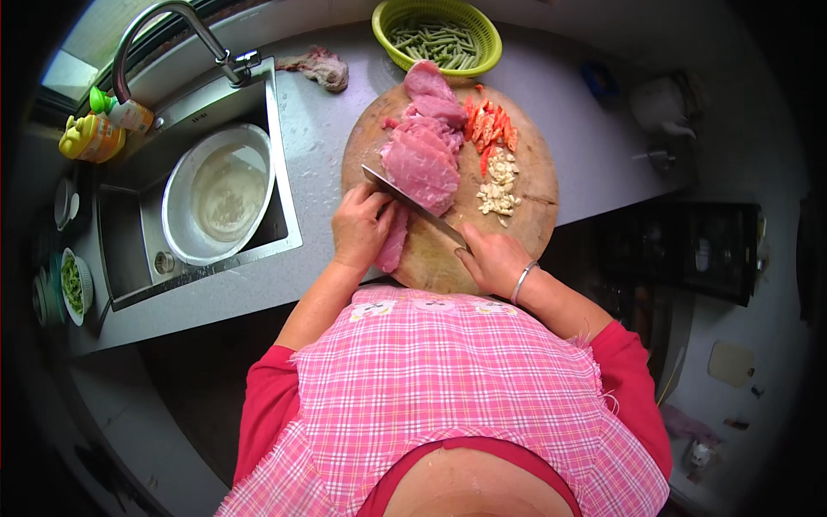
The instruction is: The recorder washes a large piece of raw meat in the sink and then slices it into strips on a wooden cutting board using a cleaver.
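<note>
A round wooden chopping board [530, 213] lies before me on the counter. My right hand [494, 258] grips a cleaver [420, 210], its blade slanting up and left across the board. Bent fingers of my left hand [362, 226] press on a piece of raw meat [392, 249] just left of the blade. Beyond the blade, overlapping slices of pink raw meat [423, 161] run up to the board's far edge. To their right are cut red chilli peppers [488, 123] and, nearer me, chopped garlic [499, 184].
A yellow-green plastic basket [381, 39] of cut green beans [439, 45] stands behind the board. Leftward, a sink [291, 220] holds a metal basin [177, 207] of water below a curved faucet [142, 26]. A wadded cloth [323, 68] rests by the sink. Bottles [94, 139] stand at far left.
</note>
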### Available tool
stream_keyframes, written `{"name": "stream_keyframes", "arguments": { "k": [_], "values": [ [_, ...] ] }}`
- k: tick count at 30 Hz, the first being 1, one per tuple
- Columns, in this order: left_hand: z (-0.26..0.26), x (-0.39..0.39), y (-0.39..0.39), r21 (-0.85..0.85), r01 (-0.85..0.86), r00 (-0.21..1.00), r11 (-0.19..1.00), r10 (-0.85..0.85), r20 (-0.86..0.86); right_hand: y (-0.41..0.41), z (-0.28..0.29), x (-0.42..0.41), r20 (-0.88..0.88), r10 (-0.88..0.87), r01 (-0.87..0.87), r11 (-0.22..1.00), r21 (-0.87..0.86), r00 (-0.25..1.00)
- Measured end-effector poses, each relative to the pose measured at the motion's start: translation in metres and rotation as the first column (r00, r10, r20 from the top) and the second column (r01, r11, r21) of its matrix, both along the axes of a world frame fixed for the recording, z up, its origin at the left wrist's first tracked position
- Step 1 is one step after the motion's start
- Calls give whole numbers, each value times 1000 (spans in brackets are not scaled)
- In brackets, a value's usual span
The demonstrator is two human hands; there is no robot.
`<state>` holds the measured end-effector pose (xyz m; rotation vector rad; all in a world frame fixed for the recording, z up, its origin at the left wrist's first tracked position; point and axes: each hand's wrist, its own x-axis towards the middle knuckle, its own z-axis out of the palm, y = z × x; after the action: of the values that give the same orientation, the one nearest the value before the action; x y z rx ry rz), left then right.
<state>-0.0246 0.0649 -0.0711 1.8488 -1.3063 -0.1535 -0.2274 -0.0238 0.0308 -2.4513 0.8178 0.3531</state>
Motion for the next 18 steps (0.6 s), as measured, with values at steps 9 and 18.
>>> {"name": "stream_keyframes", "arguments": {
  "k": [9,18],
  "values": [
    [-1,1,4,-35,25,993,999,-29,-116,-5,-39,36,186,-16,20,1000,-21,982],
    [8,-8,9,11,22,1000,1000,-22,7,4,-13,-17,187,-57,58,998,-1,981]
  ]
}}
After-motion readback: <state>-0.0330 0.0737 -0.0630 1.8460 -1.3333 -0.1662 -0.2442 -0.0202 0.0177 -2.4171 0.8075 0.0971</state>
